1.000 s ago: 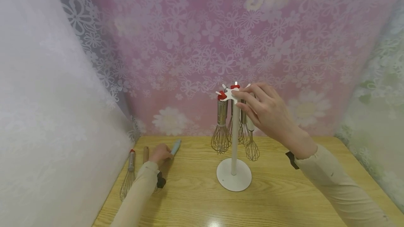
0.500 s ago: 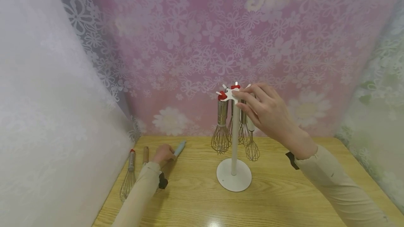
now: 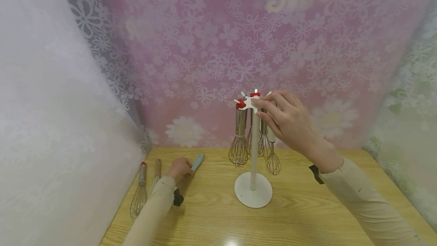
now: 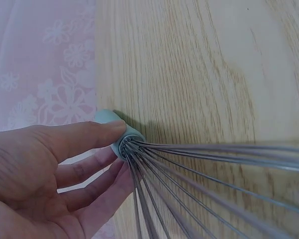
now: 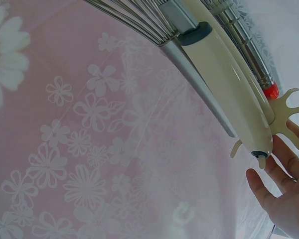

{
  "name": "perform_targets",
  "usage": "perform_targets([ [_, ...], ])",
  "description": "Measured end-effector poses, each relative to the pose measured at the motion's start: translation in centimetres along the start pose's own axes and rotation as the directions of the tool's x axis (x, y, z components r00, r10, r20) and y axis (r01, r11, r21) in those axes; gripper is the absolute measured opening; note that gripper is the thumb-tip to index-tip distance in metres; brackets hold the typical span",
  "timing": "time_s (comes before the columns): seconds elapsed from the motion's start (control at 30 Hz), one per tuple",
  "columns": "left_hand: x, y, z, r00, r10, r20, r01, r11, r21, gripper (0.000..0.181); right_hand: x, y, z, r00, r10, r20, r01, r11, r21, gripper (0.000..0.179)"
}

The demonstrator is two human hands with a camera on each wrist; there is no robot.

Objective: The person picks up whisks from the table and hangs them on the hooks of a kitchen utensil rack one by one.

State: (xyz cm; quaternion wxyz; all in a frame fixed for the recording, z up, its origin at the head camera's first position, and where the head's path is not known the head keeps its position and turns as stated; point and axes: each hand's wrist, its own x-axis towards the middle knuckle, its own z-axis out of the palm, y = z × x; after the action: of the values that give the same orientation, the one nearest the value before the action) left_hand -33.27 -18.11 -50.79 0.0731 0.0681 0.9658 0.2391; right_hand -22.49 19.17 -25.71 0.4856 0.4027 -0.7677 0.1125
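The person's left hand [image 3: 180,167] had shifted a little to the right since the frame a second earlier, and the blue-green whisk [image 3: 197,162] had gone with it, toward the stand [image 3: 254,162]. That move bared more of the wooden-handled whisk [image 3: 157,169] just to its left; the red-tipped whisk [image 3: 142,179] at the table's left side lay as before. The left hand gripped the blue-green whisk near the foot of its handle, thumb on one side and fingers curled on the other, close to the far edge of the table [image 3: 205,208]. The right hand [image 3: 290,122] had not moved — its thumb and fingers pinched the top of the white stand, where several whisks hung, among them a steel one with a red top [image 3: 240,124] and a cream-handled one [image 5: 229,89]. Hand and sleeve hid the held whisk's wires from the head camera; the left wrist view showed them fanning out, cut off at the edges. Whether that whisk touched the table could not be told — and the whisks behind the post overlapped too much to count.
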Motion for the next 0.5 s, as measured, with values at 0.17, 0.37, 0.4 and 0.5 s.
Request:
perform_targets([
  [0.17,-0.17,0.38,0.11,1.000,0.005,0.004,-0.005,1.000,-0.009,0.028,0.00,-0.03,0.00,1.000,-0.001,-0.004,0.001,1.000,0.002,0.046],
  [0.37,-0.01,0.59,0.43,1.000,0.003,0.022,-0.003,1.000,-0.003,0.029,0.00,-0.01,0.07,1.000,-0.004,-0.018,0.005,1.000,0.010,0.045],
  [0.4,-0.03,0.70,0.43,1.000,0.002,0.023,-0.002,1.000,0.000,0.029,0.00,0.01,0.08,1.000,-0.004,-0.018,0.005,1.000,0.010,0.045],
  [0.5,-0.17,1.05,0.44,1.000,-0.003,0.027,0.003,1.000,-0.013,0.030,0.00,0.03,0.09,1.000,-0.005,-0.019,0.006,1.000,0.009,0.046],
])
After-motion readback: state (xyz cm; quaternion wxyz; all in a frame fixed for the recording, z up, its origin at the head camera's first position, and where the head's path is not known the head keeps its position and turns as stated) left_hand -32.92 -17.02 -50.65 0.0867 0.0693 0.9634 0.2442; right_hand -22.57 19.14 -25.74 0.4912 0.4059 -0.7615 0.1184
